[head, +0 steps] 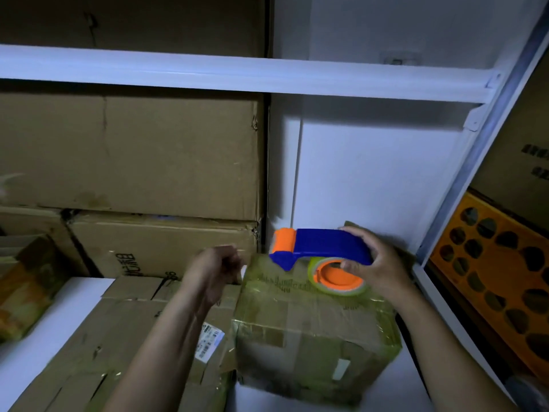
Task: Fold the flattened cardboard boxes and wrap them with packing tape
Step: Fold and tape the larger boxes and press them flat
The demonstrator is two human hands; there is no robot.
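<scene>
Right grip (pixel 383 266): clenched round the rear of the blue-and-orange tape dispenser (pixel 323 245), with my fingers over the blue handle and my thumb by the orange hub.

Tape roll (pixel 338 278): sits low in the dispenser and touches the top face of the box.

Box (pixel 312 331): folded up and standing on the white tabletop (pixel 38 337) right in front of me. The faces I can see are glossy with yellowish tape. The dispenser rests near its far top edge, orange nose pointing left.

Left grip (pixel 214 269): just beside the box's upper left corner, fingers curled. It is blurred, so I cannot tell whether it pinches a tape end or holds nothing.

Flattened cardboard (pixel 124 337): lies left of the box under my left forearm, not yet folded. A white shipping label (pixel 211 340) shows close to the box's side.

Stage: I judge this box is close to fully wrapped.

Risk, slack: if I pull the dispenser without the box braced, the light box could slide or tip on the smooth tabletop and the tape would wrinkle.

Risk, tape end: a loose strip could fold back and stick to itself or to the cardboard beside the box.

Risk, blade: the cutter sits at the orange nose, which points at my left fingers.
</scene>
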